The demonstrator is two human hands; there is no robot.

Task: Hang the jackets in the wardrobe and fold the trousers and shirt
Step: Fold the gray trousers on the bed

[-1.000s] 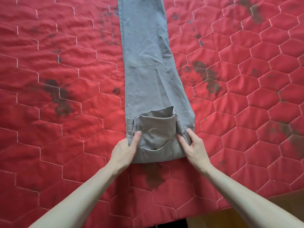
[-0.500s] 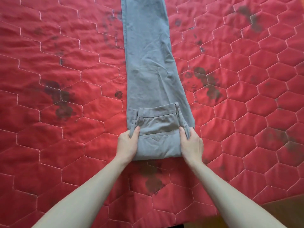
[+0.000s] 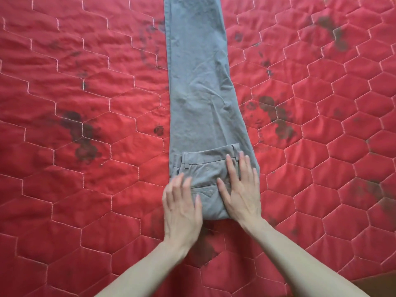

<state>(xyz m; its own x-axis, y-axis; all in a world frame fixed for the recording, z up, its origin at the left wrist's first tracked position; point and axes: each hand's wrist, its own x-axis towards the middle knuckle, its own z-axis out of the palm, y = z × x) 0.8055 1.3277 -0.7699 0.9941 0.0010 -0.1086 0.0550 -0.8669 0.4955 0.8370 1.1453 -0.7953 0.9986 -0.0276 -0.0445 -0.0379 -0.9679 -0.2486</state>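
Grey trousers [image 3: 199, 86] lie lengthwise on the red quilt, legs stacked and running away from me out of the top of the view. The waist end [image 3: 206, 166] is folded over onto the legs, with the waistband and a back pocket facing up. My left hand [image 3: 182, 207] rests flat, fingers spread, on the near left corner of that fold. My right hand [image 3: 241, 189] lies flat on the right part of the fold, fingers pointing toward the waistband. Neither hand grips the cloth. No jackets or shirt are in view.
A red quilted bedspread [image 3: 85, 189] with hexagon stitching and dark stains covers the whole bed. A brown floor corner [image 3: 381, 284] shows at the bottom right, marking the bed's near edge.
Both hands let go of the fold's side edges and moved on top of it, now lying flat with fingers spread. The waist fold lies flatter on the legs.
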